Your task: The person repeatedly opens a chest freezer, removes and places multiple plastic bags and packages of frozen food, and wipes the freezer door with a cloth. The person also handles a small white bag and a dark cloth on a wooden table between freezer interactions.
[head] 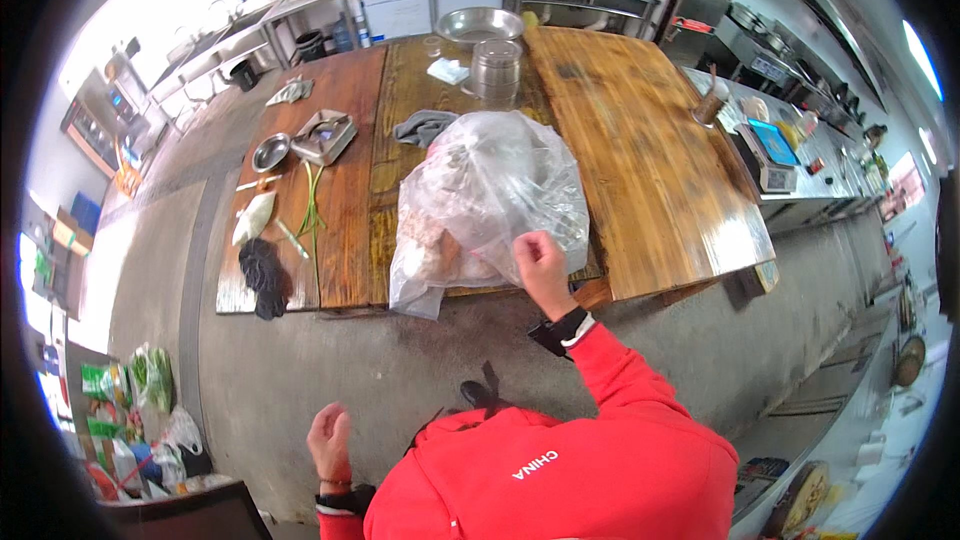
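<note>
A large clear plastic bag (pixel 510 172) rests on the wooden table (pixel 645 157), bunched at its top. Pale pinkish contents (pixel 427 236) show through its left side, but the film blurs what they are. My right hand (pixel 541 266) is closed at the bag's front right, with the thumb and fingers pinching its film. My left hand (pixel 328 436) hangs low at my left side, away from the table, loosely curled with nothing visible in it. Behind the bag lies a grey cloth (pixel 424 127).
Beyond the bag stand a metal canister (pixel 495 71) and a wide steel basin (pixel 480 25). Green stalks (pixel 311 210), a steel bowl (pixel 271 153), a metal box (pixel 324 138) and a black bag (pixel 262 277) occupy the table's left. A digital scale (pixel 769 154) sits on the right counter.
</note>
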`<state>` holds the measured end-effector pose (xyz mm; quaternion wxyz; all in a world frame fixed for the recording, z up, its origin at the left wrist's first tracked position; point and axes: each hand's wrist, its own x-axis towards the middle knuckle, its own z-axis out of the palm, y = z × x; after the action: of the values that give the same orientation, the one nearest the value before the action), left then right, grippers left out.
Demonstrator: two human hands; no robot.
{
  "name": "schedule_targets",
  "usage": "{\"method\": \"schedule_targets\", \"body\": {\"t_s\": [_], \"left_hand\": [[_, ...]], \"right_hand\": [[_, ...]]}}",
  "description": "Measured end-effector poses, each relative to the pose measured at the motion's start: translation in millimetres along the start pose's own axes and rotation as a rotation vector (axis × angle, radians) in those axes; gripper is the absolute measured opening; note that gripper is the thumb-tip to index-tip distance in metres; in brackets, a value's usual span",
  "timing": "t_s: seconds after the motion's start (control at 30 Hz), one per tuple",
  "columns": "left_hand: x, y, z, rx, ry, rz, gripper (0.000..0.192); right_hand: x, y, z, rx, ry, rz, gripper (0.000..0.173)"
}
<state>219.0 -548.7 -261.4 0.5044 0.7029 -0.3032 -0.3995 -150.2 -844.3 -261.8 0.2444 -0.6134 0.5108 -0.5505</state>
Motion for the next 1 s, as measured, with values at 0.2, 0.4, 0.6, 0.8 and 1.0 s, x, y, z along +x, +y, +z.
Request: {"method": "schedule_targets", "body": {"t_s": [0.2, 0.4, 0.6, 0.8, 1.0], "left_hand": [[89, 20, 124, -0.156, -0.548, -0.011, 0.082], [130, 37, 236, -0.281, -0.565, -0.117, 0.103], [172, 28, 296, -0.346, -0.46, -0.156, 0.099], [205, 25, 325, -0.313, -0.381, -0.049, 0.065], [228, 15, 328, -0.499, -0.413, -0.052, 0.042]], "right_hand": [[2, 56, -82, 0.075, 0.196, 0.299, 0.027], [36, 118, -128, -0.1, 0.02, 0.498, 0.061], [124, 168, -124, 0.092, -0.207, 0.711, 0.076], [165, 221, -86, 0.42, -0.5, 0.839, 0.076], [162, 231, -71, 0.685, -0.616, 1.012, 0.063]]}}
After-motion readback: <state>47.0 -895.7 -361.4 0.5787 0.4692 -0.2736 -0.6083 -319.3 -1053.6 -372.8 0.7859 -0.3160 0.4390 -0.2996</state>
